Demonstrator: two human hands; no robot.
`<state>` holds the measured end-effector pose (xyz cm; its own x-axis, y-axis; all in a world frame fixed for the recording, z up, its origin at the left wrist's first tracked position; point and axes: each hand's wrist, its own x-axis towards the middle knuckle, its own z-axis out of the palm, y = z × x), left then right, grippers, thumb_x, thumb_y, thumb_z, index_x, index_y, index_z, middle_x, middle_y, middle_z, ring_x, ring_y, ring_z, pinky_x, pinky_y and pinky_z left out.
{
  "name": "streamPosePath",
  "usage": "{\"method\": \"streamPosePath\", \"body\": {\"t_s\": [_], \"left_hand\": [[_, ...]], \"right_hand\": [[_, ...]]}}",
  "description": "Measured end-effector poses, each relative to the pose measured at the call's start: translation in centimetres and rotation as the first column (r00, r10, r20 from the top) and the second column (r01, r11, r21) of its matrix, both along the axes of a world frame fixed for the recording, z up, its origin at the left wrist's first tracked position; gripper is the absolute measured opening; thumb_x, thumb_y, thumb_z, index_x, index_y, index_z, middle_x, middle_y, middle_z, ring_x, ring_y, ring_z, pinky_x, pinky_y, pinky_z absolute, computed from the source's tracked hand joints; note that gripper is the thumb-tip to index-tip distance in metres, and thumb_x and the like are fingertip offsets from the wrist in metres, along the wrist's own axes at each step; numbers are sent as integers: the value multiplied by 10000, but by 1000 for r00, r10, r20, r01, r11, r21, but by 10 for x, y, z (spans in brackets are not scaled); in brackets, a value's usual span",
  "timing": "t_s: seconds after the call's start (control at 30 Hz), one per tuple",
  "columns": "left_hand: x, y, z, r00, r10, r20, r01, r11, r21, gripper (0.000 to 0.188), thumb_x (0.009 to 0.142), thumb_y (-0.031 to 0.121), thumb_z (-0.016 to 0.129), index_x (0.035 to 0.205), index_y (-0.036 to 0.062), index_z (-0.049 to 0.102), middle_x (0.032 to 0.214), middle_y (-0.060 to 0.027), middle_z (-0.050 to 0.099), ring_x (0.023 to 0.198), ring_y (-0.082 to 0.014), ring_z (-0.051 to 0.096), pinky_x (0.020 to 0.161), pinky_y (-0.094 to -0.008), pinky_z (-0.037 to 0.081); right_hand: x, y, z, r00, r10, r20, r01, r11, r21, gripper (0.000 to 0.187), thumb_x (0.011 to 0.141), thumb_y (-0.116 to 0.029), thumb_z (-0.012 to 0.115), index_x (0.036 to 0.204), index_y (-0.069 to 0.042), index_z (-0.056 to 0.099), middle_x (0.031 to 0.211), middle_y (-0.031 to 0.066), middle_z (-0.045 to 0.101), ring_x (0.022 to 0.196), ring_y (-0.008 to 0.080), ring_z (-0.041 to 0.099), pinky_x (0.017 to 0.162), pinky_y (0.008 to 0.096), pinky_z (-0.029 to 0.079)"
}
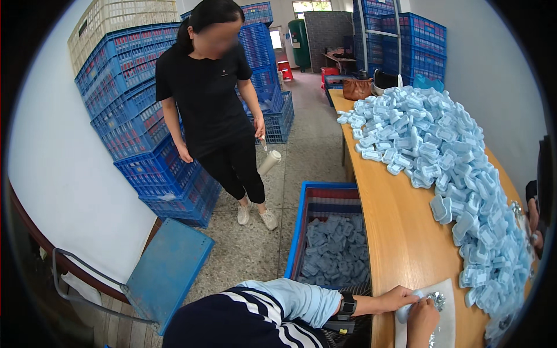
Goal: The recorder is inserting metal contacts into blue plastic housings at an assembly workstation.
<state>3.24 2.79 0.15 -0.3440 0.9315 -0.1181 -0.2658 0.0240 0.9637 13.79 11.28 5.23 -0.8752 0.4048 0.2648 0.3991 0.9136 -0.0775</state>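
My left hand (pixel 399 298), with a dark watch on its wrist, reaches over the table from the left. Its fingers pinch a light-blue plastic piece (pixel 402 314). My right hand (pixel 423 319) comes up from the lower edge and is closed close against the left fingertips. What its fingers hold is hidden. Both hands are above a white mat (pixel 445 321) at the table's near end. A small heap of shiny metal parts (pixel 436 300) lies on the mat just beyond my right hand.
A long heap of light-blue plastic pieces (pixel 447 151) covers much of the wooden table (pixel 389 226). Beside it, a blue crate (pixel 295 243) holds more pieces. A blue-topped cart (pixel 168 267), stacked crates (pixel 125 93) and a standing person with a bottle (pixel 270 162) are leftward. Another person's hand (pixel 534 217) shows at right.
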Motion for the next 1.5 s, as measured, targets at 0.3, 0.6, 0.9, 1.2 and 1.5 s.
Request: {"method": "streamPosePath", "body": {"t_s": [0.3, 0.6, 0.9, 1.2, 1.5], "left_hand": [[2, -2, 2, 1000, 7, 28, -8, 999, 41, 275, 924, 244, 469, 991, 9, 597, 827, 16, 587, 763, -39, 498, 684, -213, 422], [8, -3, 3, 999, 34, 27, -36, 994, 103, 262, 921, 227, 476, 971, -3, 591, 815, 10, 582, 755, -41, 493, 677, -214, 424], [9, -1, -2, 998, 61, 6, -61, 987, 151, 276, 917, 201, 485, 1056, -23, 568, 869, 8, 584, 801, -38, 498, 703, -215, 432], [6, -3, -1, 997, 36, 74, -47, 989, 143, 264, 910, 199, 501, 1053, -12, 568, 887, 17, 583, 813, -40, 502, 713, -211, 431], [15, -5, 5, 999, 34, -19, -31, 986, 164, 233, 908, 179, 491, 1029, -2, 573, 853, 17, 582, 788, -35, 495, 702, -218, 430]], "right_hand": [[1, 1, 7, 1000, -11, -5, 10, 997, -77, 141, 754, -130, 579, 711, 2, 557, 728, 174, 564, 643, 352, 577, 558, 417, 459], [3, -4, 8, 1000, -16, 15, 17, 995, -98, 109, 758, -109, 569, 750, -2, 549, 778, 170, 561, 657, 347, 581, 571, 413, 462], [1, -2, 3, 1000, 21, 11, -21, 1000, -4, 92, 765, -94, 542, 754, -2, 547, 767, 133, 554, 628, 303, 582, 531, 375, 473], [-1, -2, 1, 1000, 19, 12, -19, 1000, -3, 88, 757, -90, 548, 757, -2, 546, 761, 139, 555, 629, 307, 586, 533, 374, 476], [11, 1, 14, 999, -19, 50, 27, 988, -150, 190, 724, -101, 591, 855, 36, 587, 802, 187, 579, 699, 364, 582, 596, 424, 466]]}}
